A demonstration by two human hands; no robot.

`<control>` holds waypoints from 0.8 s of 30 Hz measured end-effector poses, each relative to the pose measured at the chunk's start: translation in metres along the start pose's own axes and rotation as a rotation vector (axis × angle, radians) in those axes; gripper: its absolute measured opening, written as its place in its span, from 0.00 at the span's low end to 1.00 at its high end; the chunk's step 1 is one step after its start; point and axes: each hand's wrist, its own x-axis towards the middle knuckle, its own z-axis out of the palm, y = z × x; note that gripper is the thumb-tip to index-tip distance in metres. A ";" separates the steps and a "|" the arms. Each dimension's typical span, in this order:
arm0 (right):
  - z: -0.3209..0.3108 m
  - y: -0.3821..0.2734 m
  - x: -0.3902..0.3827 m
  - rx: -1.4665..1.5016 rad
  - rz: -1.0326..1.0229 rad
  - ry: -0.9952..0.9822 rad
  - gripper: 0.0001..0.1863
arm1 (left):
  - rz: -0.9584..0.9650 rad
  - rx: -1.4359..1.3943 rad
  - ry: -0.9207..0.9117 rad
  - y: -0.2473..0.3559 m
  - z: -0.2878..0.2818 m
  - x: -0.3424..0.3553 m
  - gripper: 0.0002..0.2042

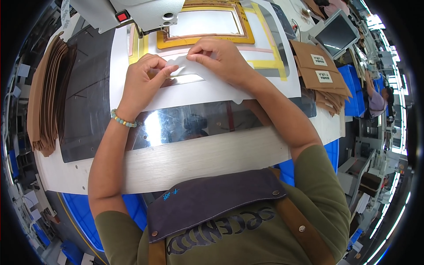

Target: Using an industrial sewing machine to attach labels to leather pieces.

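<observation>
Both hands are raised over the worktable, just in front of the machine head. A thin white sheet (191, 67) is stretched between them and hangs down under my right wrist. My left hand (148, 79), with a beaded bracelet at the wrist, pinches its left edge between thumb and fingers. Closed on the upper edge is my right hand (219, 59), fingers bent toward the thumb. Beneath lies a large white panel (126, 95) with yellow tape strips. A yellow rectangular frame (206, 43) rests on it beyond my hands.
The white machine head (132, 13) with a red switch overhangs at the top left. Brown folded pieces stand stacked at the left (48, 95) and lie piled at the right (320, 73). Farther right are a monitor (338, 33), a blue bin (352, 90) and another person (377, 101).
</observation>
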 end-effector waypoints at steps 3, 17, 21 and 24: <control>-0.007 -0.003 0.002 0.095 0.125 0.006 0.10 | 0.021 -0.029 0.015 -0.002 -0.003 0.001 0.12; -0.159 0.062 0.040 0.631 0.286 0.152 0.13 | 0.341 0.523 0.187 0.001 -0.005 0.002 0.08; -0.172 0.048 0.058 0.118 0.271 0.173 0.12 | 0.315 0.530 0.150 0.002 -0.014 0.005 0.08; -0.160 0.076 0.067 0.021 0.289 -0.020 0.11 | 0.334 0.655 0.173 -0.002 -0.021 0.009 0.12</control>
